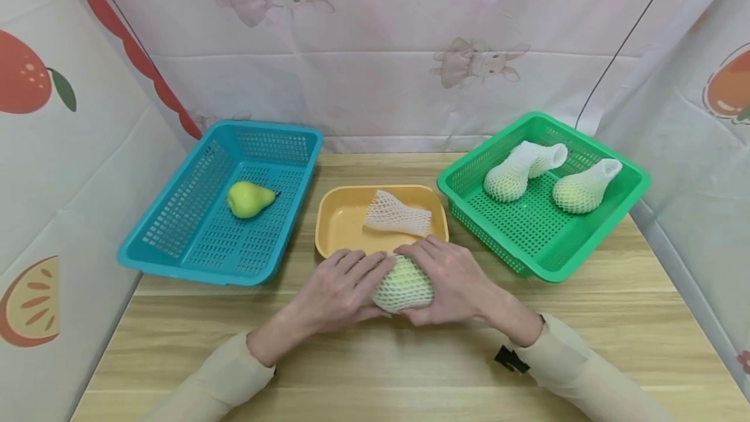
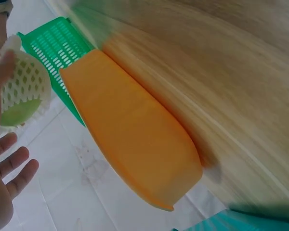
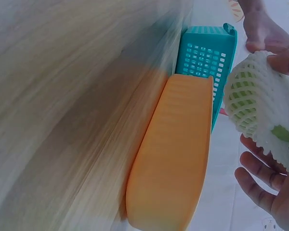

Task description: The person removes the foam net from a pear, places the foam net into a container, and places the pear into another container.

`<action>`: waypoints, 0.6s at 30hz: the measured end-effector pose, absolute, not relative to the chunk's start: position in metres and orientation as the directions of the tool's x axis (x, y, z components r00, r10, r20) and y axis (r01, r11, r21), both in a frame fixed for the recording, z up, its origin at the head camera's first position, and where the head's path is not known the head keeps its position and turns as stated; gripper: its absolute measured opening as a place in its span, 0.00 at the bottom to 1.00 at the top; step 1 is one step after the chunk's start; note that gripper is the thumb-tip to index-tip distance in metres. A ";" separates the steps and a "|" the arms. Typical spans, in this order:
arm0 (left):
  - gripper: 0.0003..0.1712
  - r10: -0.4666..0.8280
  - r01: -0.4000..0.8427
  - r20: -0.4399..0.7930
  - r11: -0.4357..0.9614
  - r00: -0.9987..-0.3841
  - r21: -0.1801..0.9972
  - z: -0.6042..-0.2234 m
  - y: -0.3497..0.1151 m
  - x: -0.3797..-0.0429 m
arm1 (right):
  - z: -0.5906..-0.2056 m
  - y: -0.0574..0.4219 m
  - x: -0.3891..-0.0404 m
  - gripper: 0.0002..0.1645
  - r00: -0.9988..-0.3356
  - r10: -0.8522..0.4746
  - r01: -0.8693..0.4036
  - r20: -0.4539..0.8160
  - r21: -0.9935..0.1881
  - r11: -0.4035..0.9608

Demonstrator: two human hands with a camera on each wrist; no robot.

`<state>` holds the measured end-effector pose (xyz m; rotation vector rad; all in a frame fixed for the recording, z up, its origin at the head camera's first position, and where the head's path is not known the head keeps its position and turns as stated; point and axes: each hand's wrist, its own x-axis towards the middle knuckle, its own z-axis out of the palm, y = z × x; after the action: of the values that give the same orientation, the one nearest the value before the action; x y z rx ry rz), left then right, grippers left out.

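Between both hands, in front of the yellow tray, is a green pear (image 1: 403,284) wrapped in a white foam net (image 3: 253,91). My left hand (image 1: 342,288) grips it from the left, thumb on the near side and fingers over the top. From the right, my right hand (image 1: 448,282) holds it the same way. A patch of bare green skin (image 2: 20,113) shows past the net's edge in the left wrist view. The right wrist view has a small bare spot with a dark tip (image 3: 285,135). Both hands are raised beside the tray's near wall.
An empty foam net (image 1: 395,215) lies in the yellow tray (image 1: 342,230). At the left, a blue basket (image 1: 217,272) holds one bare pear (image 1: 249,199). The green basket (image 1: 541,266) at the right holds several netted pears (image 1: 580,191). A patterned cloth (image 1: 375,96) hangs behind.
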<state>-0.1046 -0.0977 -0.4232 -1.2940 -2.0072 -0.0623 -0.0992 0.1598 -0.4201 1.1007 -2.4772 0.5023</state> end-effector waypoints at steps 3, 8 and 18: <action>0.55 0.766 0.822 0.602 0.482 -0.225 -0.305 -0.423 -0.103 -0.107 | -0.420 0.163 -0.099 0.55 -0.609 -0.621 -0.765 0.493 -0.159 0.624; 0.50 0.810 0.842 0.548 0.433 -0.206 -0.323 -0.418 -0.113 -0.113 | -0.420 0.167 -0.100 0.56 -0.590 -0.620 -0.773 0.516 -0.141 0.618; 0.40 0.819 0.889 0.517 0.404 -0.247 -0.216 -0.420 -0.121 -0.122 | -0.416 0.175 -0.101 0.56 -0.561 -0.633 -0.790 0.533 -0.117 0.601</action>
<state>-0.1224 -0.1207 -0.4202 -1.4491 -2.1036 -0.1616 -0.1012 0.1752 -0.4165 1.1337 -2.3886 0.4815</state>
